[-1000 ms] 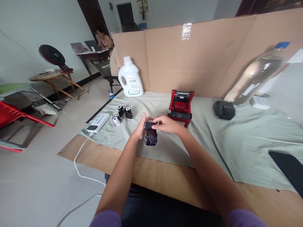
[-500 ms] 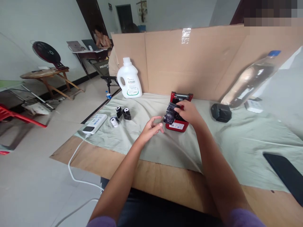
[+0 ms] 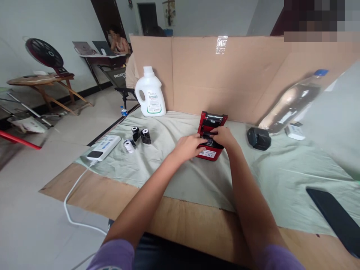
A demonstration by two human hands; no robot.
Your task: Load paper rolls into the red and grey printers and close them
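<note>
A small red-and-black printer (image 3: pixel 209 154) stands on the cloth with its lid tilted up and back. Inside its compartment, a dark, shiny-wrapped paper roll (image 3: pixel 208 141) shows partly between my fingers. My left hand (image 3: pixel 189 147) reaches in from the left, fingers bent onto the roll and thumb near the printer's front. From the right, my right hand (image 3: pixel 223 137) has its fingertips on the roll's far side. My fingers cover much of the roll. Three small white paper rolls with black wrapping, one being the front roll (image 3: pixel 129 146), stand left of my hands.
A white power bank (image 3: pixel 104 147) with a cable lies at the left. Behind are a white detergent jug (image 3: pixel 151 93) and a cardboard screen (image 3: pixel 202 75). To the right are a black device (image 3: pixel 259 138), a leaning clear bottle (image 3: pixel 292 101) and a dark phone (image 3: pixel 333 217).
My right hand has brought the dark-wrapped roll down into the open printer. My left hand has moved right and forward, from beside the printer to its compartment. The view has shifted slightly.
</note>
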